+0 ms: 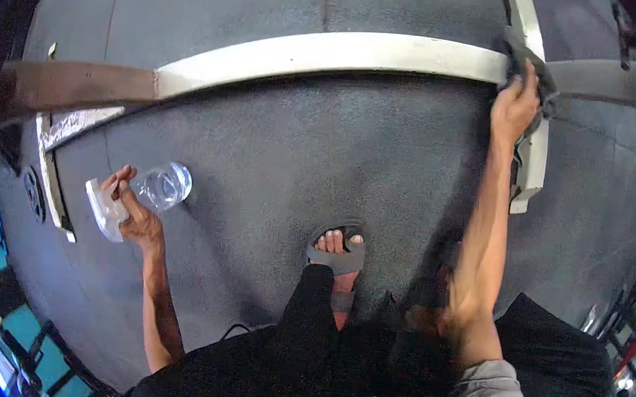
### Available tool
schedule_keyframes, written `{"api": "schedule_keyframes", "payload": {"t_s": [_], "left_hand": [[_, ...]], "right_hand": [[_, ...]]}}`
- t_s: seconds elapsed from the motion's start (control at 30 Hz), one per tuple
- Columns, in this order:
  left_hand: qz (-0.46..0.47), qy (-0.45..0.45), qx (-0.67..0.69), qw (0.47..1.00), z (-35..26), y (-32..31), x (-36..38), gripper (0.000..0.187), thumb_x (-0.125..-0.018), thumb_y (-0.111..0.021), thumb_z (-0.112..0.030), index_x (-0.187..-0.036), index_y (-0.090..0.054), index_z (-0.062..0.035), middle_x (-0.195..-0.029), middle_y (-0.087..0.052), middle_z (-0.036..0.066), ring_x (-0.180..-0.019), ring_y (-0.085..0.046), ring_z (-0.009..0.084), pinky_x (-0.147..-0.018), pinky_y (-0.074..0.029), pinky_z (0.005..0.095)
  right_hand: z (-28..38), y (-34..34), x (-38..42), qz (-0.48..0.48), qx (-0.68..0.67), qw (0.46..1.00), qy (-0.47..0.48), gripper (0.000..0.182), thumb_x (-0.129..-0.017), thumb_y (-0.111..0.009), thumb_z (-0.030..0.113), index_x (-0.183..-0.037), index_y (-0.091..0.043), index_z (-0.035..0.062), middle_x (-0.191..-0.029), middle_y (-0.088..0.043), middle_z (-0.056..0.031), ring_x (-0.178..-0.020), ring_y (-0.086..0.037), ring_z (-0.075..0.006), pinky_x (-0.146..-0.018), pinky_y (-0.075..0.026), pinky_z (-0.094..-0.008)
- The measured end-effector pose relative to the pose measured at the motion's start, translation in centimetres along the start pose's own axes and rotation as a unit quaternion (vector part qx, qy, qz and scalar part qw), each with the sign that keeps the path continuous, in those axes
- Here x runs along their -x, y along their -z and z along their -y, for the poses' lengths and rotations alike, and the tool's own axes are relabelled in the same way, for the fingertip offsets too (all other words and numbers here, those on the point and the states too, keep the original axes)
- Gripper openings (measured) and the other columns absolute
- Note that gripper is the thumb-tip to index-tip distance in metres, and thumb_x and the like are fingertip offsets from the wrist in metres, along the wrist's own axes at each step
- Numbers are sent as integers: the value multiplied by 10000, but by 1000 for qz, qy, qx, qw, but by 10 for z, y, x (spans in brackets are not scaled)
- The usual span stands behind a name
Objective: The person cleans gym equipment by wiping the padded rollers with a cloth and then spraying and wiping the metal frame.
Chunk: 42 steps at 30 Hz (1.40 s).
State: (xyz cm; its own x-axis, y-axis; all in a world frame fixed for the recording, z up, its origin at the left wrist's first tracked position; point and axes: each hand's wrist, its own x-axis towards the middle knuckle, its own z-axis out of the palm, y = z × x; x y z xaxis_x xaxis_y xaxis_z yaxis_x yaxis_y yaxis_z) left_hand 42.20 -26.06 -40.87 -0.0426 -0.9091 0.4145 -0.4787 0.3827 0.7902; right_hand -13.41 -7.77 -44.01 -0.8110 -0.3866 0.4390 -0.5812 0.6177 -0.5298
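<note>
My left hand [138, 218] is closed around the neck of a clear spray bottle [165, 186] with a white trigger head. The bottle is tilted nearly sideways above the dark floor. My right arm is stretched forward, and its hand [515, 110] presses a dark cloth [538, 73] against the white crosspiece [532, 165] of a metal frame. That crosspiece joins a long white beam [336, 50], which looks curved through the lens. Part of the cloth is hidden by my fingers.
Dark rubber-like flooring [277, 146] lies under the frame. At the left stands another white crosspiece [58, 182], with a round black plate [34, 195] near it. My sandaled foot [338, 258] is on the floor between my arms. Gym-like equipment [634, 340] lines the right edge.
</note>
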Motion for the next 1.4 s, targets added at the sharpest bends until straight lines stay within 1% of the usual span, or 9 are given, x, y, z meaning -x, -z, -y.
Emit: {"api": "schedule_keyframes", "payload": {"t_s": [0.1,0.27,0.43,0.53,0.73,1.0,1.13,1.23,1.4], "left_hand": [[-11,1,-6,1000,-1,-2,0,170,-1011,-459,-67,-1115,-554,29,-1057,-627,135,-985,-630,236,-913,-523,379],[-13,19,-11,1000,1,-2,0,175,-1004,-476,-63,-1144,-533,26,-1080,-629,146,-1010,-631,242,-926,-520,384],[-11,25,27,999,-5,-2,5,219,-981,-496,-7,-1198,-496,21,-1100,-637,148,-1019,-633,242,-939,-510,387],[-40,13,33,999,-1,-8,5,228,-980,-501,-9,-1206,-490,19,-1099,-644,147,-1014,-634,244,-937,-509,387],[-58,18,35,998,1,-14,4,207,-979,-510,-21,-1183,-501,11,-1077,-646,147,-1004,-635,234,-924,-523,381],[-49,18,17,998,-8,-11,6,192,-967,-509,-10,-1159,-517,-5,-1059,-664,134,-1012,-641,228,-948,-504,379],[-63,26,4,998,-3,-14,6,200,-959,-517,-12,-1157,-516,13,-1055,-661,138,-984,-644,230,-924,-510,368],[-88,17,16,996,-6,-17,5,187,-969,-529,-25,-1147,-530,32,-1052,-654,145,-961,-651,245,-919,-516,366],[-61,26,10,998,-6,-15,7,237,-957,-507,-16,-1190,-483,18,-1072,-646,146,-998,-634,234,-931,-517,381]], "right_hand": [[57,-27,11,-89,-85,984,-130,335,-916,-488,111,-1206,-647,59,-1163,-673,-204,-1133,-608,-376,-967,-443,-455],[183,-53,105,131,-99,953,253,354,-845,-636,207,-1189,-638,120,-1219,-603,-167,-1192,-541,-370,-1012,-419,-483],[129,-43,57,78,-32,985,151,357,-856,-631,310,-1160,-665,126,-1269,-591,-175,-1206,-528,-381,-993,-412,-520],[88,-39,42,1,108,994,5,358,-888,-525,194,-1097,-654,-68,-1335,-531,-270,-1277,-451,-439,-1117,-277,-580],[185,-64,124,199,-159,911,326,440,-726,-579,-57,-1159,-621,10,-1390,-522,-196,-1343,-448,-342,-1139,-352,-447],[47,5,38,-26,30,999,-33,348,-830,-511,24,-1134,-655,-67,-1194,-645,-247,-1097,-624,-401,-1014,-456,-429],[40,-2,28,-47,48,993,97,323,-923,-573,198,-1049,-666,-84,-1224,-618,-258,-1164,-570,-403,-1052,-382,-484],[85,-45,56,-57,-108,992,-23,316,-894,-600,137,-1165,-617,-24,-1127,-644,-226,-1066,-593,-400,-965,-422,-464],[222,-97,133,162,-187,910,332,312,-859,-639,109,-1161,-602,40,-1185,-599,-136,-1120,-553,-337,-1025,-386,-467]]}}
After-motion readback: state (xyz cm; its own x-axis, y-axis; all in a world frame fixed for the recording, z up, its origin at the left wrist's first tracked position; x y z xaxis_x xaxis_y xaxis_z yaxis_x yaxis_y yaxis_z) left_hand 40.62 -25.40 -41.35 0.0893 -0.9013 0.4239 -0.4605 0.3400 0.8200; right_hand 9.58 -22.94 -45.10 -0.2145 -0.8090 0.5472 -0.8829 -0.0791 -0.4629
